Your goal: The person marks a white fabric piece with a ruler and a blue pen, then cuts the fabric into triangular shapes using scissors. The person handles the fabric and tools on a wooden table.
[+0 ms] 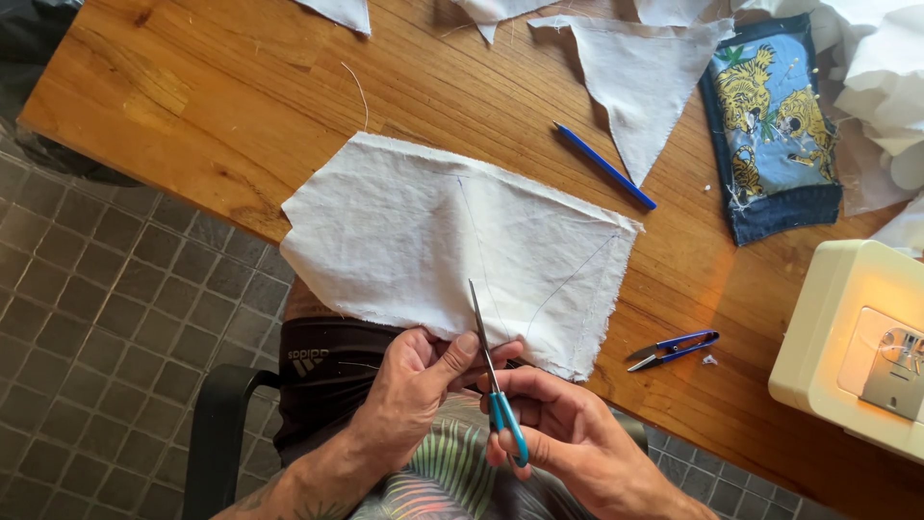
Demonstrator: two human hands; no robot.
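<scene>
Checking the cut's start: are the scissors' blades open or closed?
Closed: the scissors show one thin blade line over the white cloth.

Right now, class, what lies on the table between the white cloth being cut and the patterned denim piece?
In the head view, a blue pencil lies between the white cloth and the denim piece.

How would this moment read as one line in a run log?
left hand: holds white cloth edge | right hand: holds scissors | blades at cloth's near edge, by drawn line | table: blue pencil, thread snips

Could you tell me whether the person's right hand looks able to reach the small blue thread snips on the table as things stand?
Probably not yet: the right hand holds the scissors. The thread snips lie uncovered on the table.
</scene>
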